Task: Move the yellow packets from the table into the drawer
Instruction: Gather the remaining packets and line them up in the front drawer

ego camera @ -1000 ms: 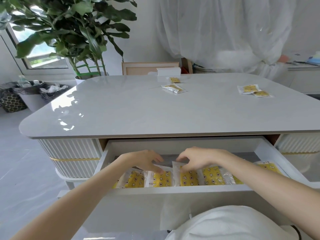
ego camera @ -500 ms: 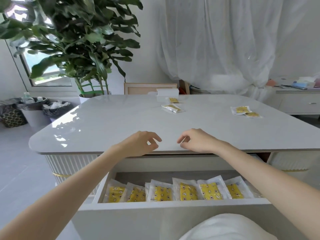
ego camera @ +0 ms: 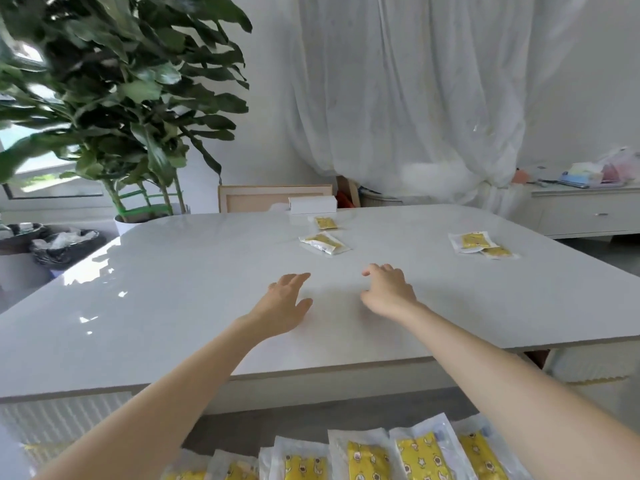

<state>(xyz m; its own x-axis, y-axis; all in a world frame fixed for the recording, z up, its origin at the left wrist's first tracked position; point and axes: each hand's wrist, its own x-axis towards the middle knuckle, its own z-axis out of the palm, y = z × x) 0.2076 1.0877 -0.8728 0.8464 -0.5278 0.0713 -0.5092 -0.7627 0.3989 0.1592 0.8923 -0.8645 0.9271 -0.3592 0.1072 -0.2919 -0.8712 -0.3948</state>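
Leaves at least four yellow packets (ego camera: 323, 242) on the far half of the desk (ego camera: 173, 289): some near the middle, a second pair (ego camera: 472, 241) toward the right edge. Keeps a row of packets (ego camera: 367, 459) standing in the open drawer (ego camera: 277, 424) at the bottom of view. Has pulled both hands up out of the drawer within the last second; now reaches across the desk with left hand (ego camera: 284, 303) and right hand (ego camera: 389, 291) empty, fingers loosely spread, well short of any packet. Points to one drop finished and a fresh pickup begun, probably at the middle group.
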